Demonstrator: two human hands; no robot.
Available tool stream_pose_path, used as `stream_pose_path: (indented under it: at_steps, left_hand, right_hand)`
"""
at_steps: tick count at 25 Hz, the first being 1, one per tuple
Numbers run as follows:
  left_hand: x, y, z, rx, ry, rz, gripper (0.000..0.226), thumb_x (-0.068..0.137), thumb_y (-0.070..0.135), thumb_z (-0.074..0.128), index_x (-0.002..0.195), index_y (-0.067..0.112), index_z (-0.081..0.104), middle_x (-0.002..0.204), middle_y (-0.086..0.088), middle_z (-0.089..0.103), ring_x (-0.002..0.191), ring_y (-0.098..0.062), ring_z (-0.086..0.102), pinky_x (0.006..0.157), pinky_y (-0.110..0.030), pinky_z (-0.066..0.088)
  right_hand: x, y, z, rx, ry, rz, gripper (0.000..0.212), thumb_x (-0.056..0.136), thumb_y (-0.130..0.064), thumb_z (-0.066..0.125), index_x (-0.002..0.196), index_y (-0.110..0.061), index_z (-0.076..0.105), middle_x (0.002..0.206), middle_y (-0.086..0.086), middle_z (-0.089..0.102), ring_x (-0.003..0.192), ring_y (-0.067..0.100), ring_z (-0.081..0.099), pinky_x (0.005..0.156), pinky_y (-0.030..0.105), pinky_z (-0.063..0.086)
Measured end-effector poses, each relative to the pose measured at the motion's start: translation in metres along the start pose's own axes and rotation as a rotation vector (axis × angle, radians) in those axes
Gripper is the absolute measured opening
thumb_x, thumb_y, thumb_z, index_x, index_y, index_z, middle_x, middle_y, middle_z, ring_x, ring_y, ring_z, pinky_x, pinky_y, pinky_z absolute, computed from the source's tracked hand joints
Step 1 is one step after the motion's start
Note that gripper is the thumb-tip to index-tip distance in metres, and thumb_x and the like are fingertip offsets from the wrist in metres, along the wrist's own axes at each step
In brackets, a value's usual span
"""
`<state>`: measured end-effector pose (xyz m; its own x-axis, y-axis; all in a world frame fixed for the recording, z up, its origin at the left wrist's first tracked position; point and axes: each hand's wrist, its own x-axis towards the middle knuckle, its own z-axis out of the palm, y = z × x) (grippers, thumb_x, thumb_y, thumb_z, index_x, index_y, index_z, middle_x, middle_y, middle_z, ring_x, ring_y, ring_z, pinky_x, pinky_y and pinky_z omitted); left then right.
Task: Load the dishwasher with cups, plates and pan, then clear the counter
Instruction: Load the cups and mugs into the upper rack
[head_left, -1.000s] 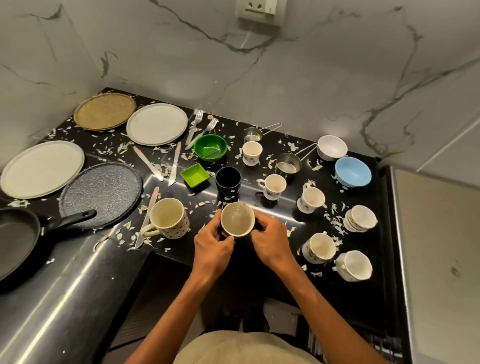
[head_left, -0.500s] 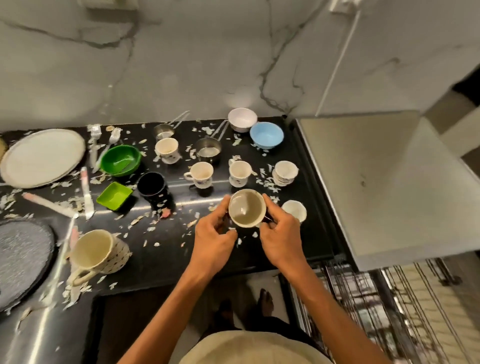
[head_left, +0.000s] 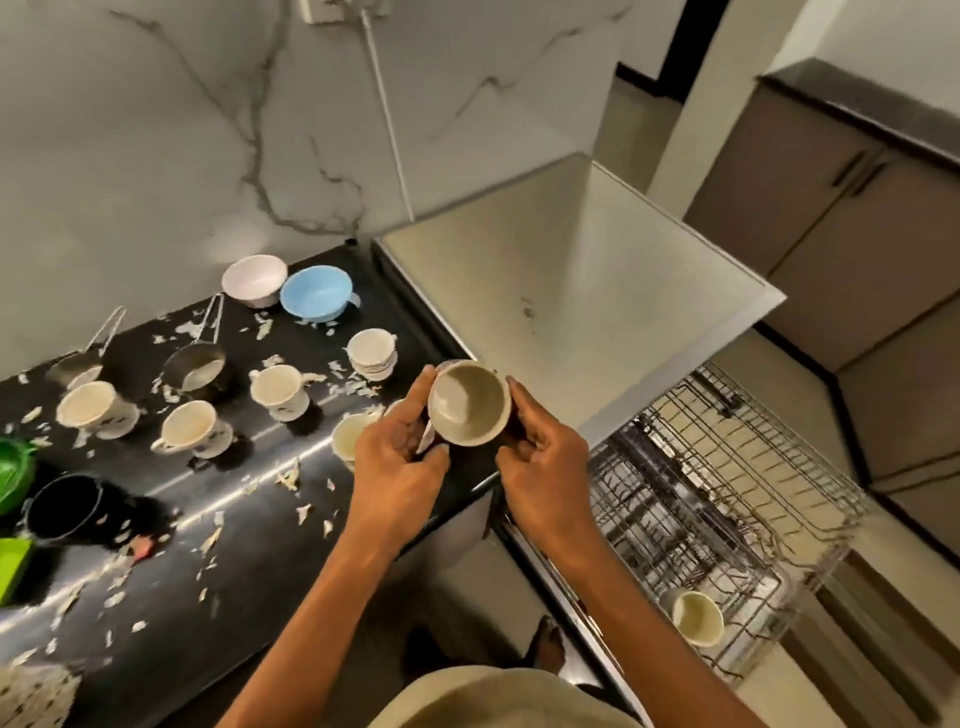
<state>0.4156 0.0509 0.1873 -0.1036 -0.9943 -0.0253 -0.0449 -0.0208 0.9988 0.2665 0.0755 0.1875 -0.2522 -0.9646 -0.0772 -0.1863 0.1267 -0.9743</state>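
Note:
I hold a beige cup (head_left: 469, 402) in both hands above the right end of the black counter (head_left: 249, 519), its mouth tilted toward me. My left hand (head_left: 397, 467) grips its left side and my right hand (head_left: 540, 467) grips its right side. The dishwasher's wire rack (head_left: 727, 499) is pulled out low on the right, with one cream cup (head_left: 697, 618) lying in its near corner. Several white cups (head_left: 196, 428) stand on the counter, one (head_left: 347, 441) partly hidden behind my left hand. A black mug (head_left: 65, 506) stands at the left.
White scraps litter the counter. A white bowl (head_left: 254, 278) and a blue bowl (head_left: 317, 299) sit by the marble wall, two small steel saucepans (head_left: 195, 366) left of them. Green dishes (head_left: 13, 470) show at the left edge. The dishwasher's grey top (head_left: 571, 291) adjoins the counter.
Both hands have carried the beige cup to the right along the counter toward the dishwasher. My view has swung right, so the plates and pan left the frame and the rack appeared.

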Motion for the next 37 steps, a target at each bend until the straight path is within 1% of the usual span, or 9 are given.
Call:
stream_pose_path:
  at_steps: [5,7,10,13,21,24,27,31,37]
  left_hand:
    - [0.003,0.003,0.075,-0.013,-0.163,0.043,0.077,0.073,-0.013,0.053,0.147,0.009,0.045,0.14,0.004,0.059,0.135,-0.013,0.051,0.113,-0.04,0.04]
    - [0.003,0.002,0.106,-0.028,-0.228,0.047,0.076,0.073,-0.01,0.053,0.146,0.008,0.044,0.142,0.004,0.057,0.137,-0.015,0.048,0.113,-0.037,0.04]
    - [0.001,0.0,0.151,-0.056,-0.32,0.031,0.071,0.079,-0.015,0.06,0.145,0.007,0.045,0.141,0.007,0.057,0.135,-0.013,0.05,0.108,-0.027,0.043]
    - [0.001,-0.011,0.19,-0.037,-0.387,-0.032,0.071,0.08,-0.028,0.054,0.142,0.007,0.049,0.139,0.007,0.059,0.13,-0.01,0.054,0.103,-0.024,0.047]
    - [0.016,-0.07,0.27,0.069,-0.645,-0.271,0.074,0.078,-0.03,0.049,0.141,0.008,0.05,0.141,-0.001,0.056,0.132,-0.014,0.052,0.108,-0.034,0.045]
    - [0.031,-0.099,0.286,0.096,-0.697,-0.385,0.07,0.077,-0.031,0.048,0.138,0.004,0.054,0.136,-0.007,0.061,0.13,-0.015,0.054,0.107,-0.033,0.046]
    - [0.046,-0.129,0.297,0.174,-0.754,-0.465,0.065,0.079,-0.028,0.052,0.134,0.006,0.058,0.13,-0.005,0.065,0.123,-0.011,0.059,0.103,-0.03,0.049]
    - [0.059,-0.171,0.306,0.322,-0.801,-0.607,0.06,0.08,-0.021,0.058,0.132,0.009,0.061,0.128,-0.005,0.067,0.115,-0.012,0.064,0.099,-0.035,0.052]
    - [0.064,-0.231,0.31,0.512,-0.88,-0.721,0.056,0.079,-0.013,0.056,0.124,0.017,0.07,0.106,0.006,0.076,0.106,-0.017,0.068,0.097,-0.044,0.054]
  right_hand:
    - [-0.007,0.021,-0.074,-0.058,0.164,-0.041,0.079,0.084,0.014,0.062,0.142,-0.036,0.044,0.119,-0.042,0.055,0.102,0.001,0.067,0.09,0.036,0.059]
    - [-0.015,0.036,-0.105,-0.107,0.252,-0.06,0.08,0.083,0.013,0.066,0.144,-0.033,0.044,0.111,-0.047,0.058,0.101,0.003,0.067,0.081,0.029,0.062]
    - [-0.027,0.056,-0.144,-0.167,0.391,-0.107,0.081,0.079,0.002,0.068,0.147,-0.036,0.043,0.113,-0.022,0.068,0.09,-0.004,0.065,0.084,0.029,0.059]
    - [-0.032,0.078,-0.176,-0.129,0.461,-0.057,0.078,0.079,-0.009,0.063,0.148,-0.037,0.042,0.133,-0.008,0.064,0.119,0.008,0.063,0.091,0.045,0.059]
    - [-0.039,0.148,-0.227,-0.04,0.598,0.222,0.077,0.078,0.013,0.073,0.145,-0.019,0.052,0.141,-0.002,0.059,0.112,-0.008,0.062,0.085,0.016,0.057]
    - [-0.035,0.179,-0.226,-0.019,0.614,0.366,0.076,0.078,0.005,0.076,0.145,-0.024,0.054,0.14,-0.006,0.06,0.116,0.002,0.063,0.088,0.023,0.058]
    - [-0.025,0.202,-0.219,-0.014,0.615,0.458,0.073,0.078,0.004,0.075,0.144,-0.021,0.055,0.141,-0.005,0.059,0.126,0.005,0.058,0.091,0.008,0.049]
    - [-0.01,0.222,-0.207,0.079,0.644,0.658,0.072,0.078,0.011,0.069,0.143,-0.019,0.056,0.132,-0.01,0.058,0.091,-0.02,0.058,0.068,-0.001,0.043]
    - [0.001,0.265,-0.191,0.102,0.582,0.857,0.079,0.074,0.002,0.063,0.147,-0.024,0.05,0.123,0.003,0.069,0.088,0.017,0.064,0.066,0.018,0.047]
